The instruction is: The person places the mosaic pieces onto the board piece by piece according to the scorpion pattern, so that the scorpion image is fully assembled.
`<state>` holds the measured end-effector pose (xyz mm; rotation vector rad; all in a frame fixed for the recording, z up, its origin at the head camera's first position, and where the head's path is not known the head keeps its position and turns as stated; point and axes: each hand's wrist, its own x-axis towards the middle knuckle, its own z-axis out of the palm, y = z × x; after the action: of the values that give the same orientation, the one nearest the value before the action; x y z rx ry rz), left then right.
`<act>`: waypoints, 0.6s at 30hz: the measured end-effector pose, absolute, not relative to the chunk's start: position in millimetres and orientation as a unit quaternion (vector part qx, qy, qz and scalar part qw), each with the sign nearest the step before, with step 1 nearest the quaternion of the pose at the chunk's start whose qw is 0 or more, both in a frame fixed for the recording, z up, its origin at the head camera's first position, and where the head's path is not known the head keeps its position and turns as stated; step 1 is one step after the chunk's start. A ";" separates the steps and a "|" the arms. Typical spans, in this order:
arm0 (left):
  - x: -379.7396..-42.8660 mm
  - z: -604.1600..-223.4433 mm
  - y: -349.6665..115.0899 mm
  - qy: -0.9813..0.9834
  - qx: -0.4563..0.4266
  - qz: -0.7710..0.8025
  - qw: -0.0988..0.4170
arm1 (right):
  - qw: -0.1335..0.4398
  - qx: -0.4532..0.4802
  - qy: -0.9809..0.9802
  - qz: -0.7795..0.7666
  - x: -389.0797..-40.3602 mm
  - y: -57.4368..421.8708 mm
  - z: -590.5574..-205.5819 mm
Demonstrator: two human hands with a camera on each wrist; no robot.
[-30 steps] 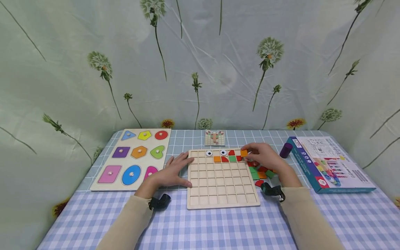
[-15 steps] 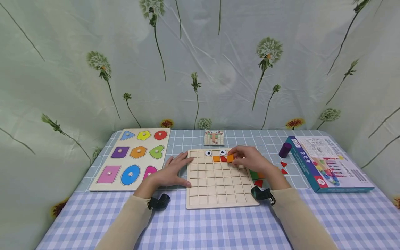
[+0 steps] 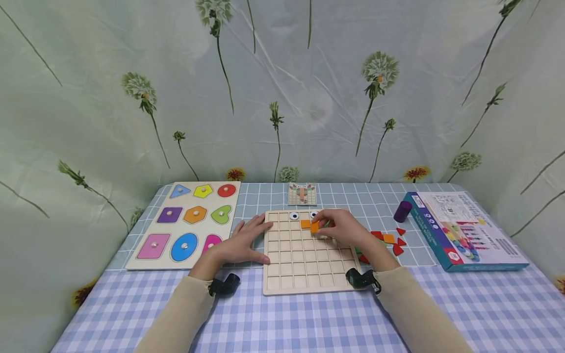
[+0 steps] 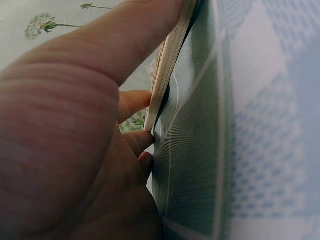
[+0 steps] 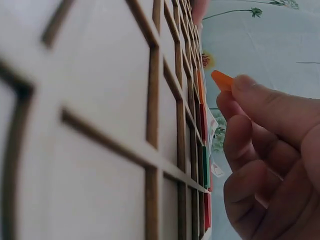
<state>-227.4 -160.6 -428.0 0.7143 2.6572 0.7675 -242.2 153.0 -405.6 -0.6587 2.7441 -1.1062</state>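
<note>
My right hand [image 3: 340,228] pinches an orange square tile [image 5: 221,80] between thumb and fingertips, just above the wooden grid board [image 3: 304,267]. In the head view that tile overlaps the cells beside a second orange tile [image 3: 305,224] lying in the board. An eye tile [image 3: 294,215] sits in the top row, and another eye is partly covered by my right fingers. Red and green tiles in the board show in the right wrist view, such as a green tile [image 5: 205,165]. My left hand [image 3: 240,245] rests with spread fingers and thumb at the board's left edge.
Loose tiles, among them an orange one [image 3: 388,239], lie right of the board. Behind it is a small pattern card [image 3: 302,201]. A knobbed shape puzzle [image 3: 185,240] lies left; a purple cylinder [image 3: 402,212] and a flat box [image 3: 468,235] stand right.
My right hand has carried the orange tile from the board's upper right corner leftward, to beside the other orange tile. My left hand stays at the board's edge.
</note>
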 end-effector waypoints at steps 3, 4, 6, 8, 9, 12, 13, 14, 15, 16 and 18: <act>-227.7 -428.6 -161.1 0.920 0.250 0.268 0.141 | 0.066 -0.204 0.906 -0.364 -242.3 150.3 -406.2; -227.8 -428.7 -161.3 0.920 0.249 0.267 0.142 | 0.070 -0.202 0.906 -0.365 -242.4 149.9 -406.5; -227.9 -429.1 -161.5 0.920 0.248 0.267 0.143 | 0.075 -0.203 0.907 -0.361 -242.7 149.1 -407.7; -227.8 -429.0 -161.6 0.920 0.247 0.267 0.144 | 0.082 -0.206 0.907 -0.358 -242.7 148.5 -408.7; -227.8 -428.9 -161.5 0.920 0.246 0.268 0.144 | 0.085 -0.207 0.907 -0.356 -242.6 148.3 -409.2; -227.5 -428.5 -161.2 0.920 0.247 0.270 0.143 | 0.087 -0.209 0.907 -0.355 -241.5 147.5 -410.2; -227.4 -428.4 -161.0 0.920 0.247 0.270 0.142 | 0.086 -0.209 0.907 -0.356 -241.3 147.3 -410.6; -227.3 -428.4 -160.9 0.920 0.247 0.270 0.142 | 0.084 -0.210 0.907 -0.355 -241.0 147.1 -410.9; -227.4 -428.4 -160.8 0.920 0.246 0.269 0.142 | 0.079 -0.212 0.907 -0.355 -241.1 146.8 -411.5; -227.4 -428.5 -161.0 0.920 0.247 0.269 0.141 | 0.074 -0.216 0.907 -0.353 -241.1 146.4 -412.1; -227.4 -428.3 -160.9 0.921 0.245 0.268 0.141 | 0.066 -0.224 0.908 -0.349 -240.9 145.1 -413.1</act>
<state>-227.4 -160.9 -428.3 0.7078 2.6589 0.7747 -240.9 145.1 -413.1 -0.6745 2.7381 -1.0528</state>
